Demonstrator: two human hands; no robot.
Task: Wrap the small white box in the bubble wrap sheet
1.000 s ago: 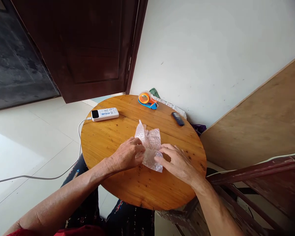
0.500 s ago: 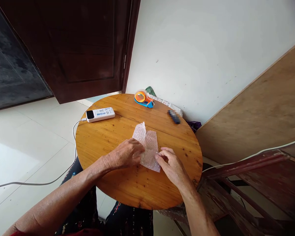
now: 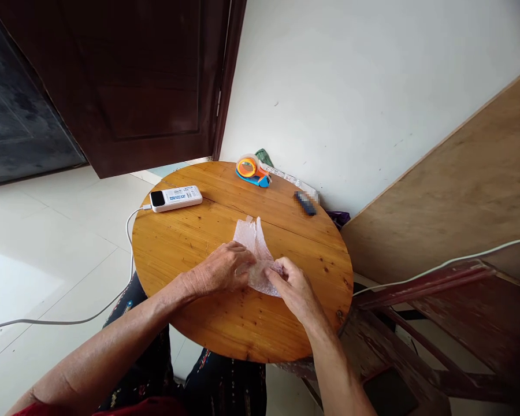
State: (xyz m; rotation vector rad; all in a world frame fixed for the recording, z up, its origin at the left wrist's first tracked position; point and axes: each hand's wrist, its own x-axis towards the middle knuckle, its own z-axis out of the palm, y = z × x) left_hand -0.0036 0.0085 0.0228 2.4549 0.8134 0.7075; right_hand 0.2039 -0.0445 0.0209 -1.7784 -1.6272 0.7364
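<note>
A clear, pinkish sheet of bubble wrap (image 3: pixel 244 233) lies near the middle of the round wooden table (image 3: pixel 173 248), partly folded over itself. From the left, my left hand (image 3: pixel 230 264) grips its near part with curled fingers; the fingertips are partly hidden. My right hand (image 3: pixel 293 284) pinches the right side of the wrap between thumb and fingers, raising that edge into a fold. Two strips of the wrap stick out beyond my hands, toward the far side of the table. Whether anything lies inside the wrap, I cannot tell.
At the far edge stands an orange and blue tape dispenser (image 3: pixel 252 171). A dark, blurred-out object (image 3: pixel 305 203) lies to the right. On the left is a white device (image 3: pixel 176 198) with a cable (image 3: pixel 129 242) running off the table. A wooden chair (image 3: pixel 416 323) stands at right.
My right hand has moved slightly left and folded the right side of the bubble wrap inward. The right strip has narrowed and bunched up. My left hand has stayed almost in place.
</note>
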